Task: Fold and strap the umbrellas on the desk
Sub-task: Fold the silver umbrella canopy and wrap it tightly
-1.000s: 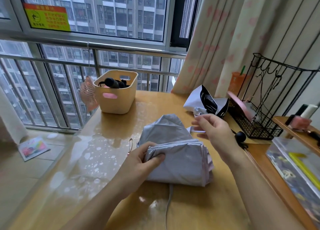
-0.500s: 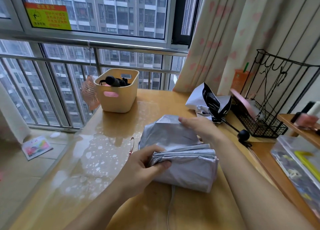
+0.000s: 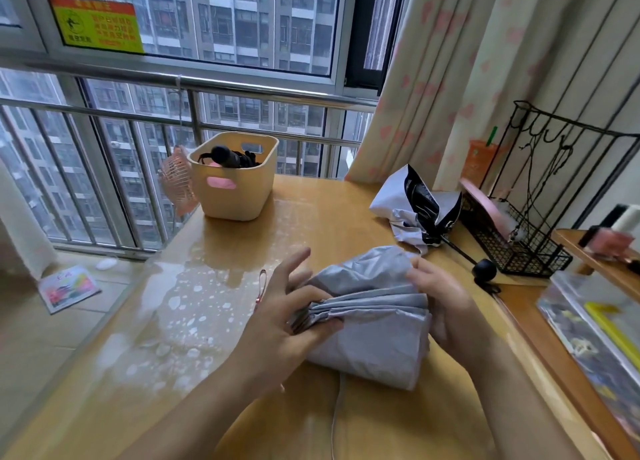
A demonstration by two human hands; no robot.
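Left hand (image 3: pixel 287 317) pinches the grey umbrella (image 3: pixel 374 338) pleats under its thumb, upper fingers splayed, right hand (image 3: pixel 441 307) curls round the other end so folds stay stacked on the bench (image 3: pixel 242 251), black-and-white umbrella (image 3: pixel 415 210) loose behind.

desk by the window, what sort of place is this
Probably a bedroom or study in a high-rise flat: a wooden desk stands against a barred window facing tower blocks, with a heart-print curtain and a wire rack beside it.
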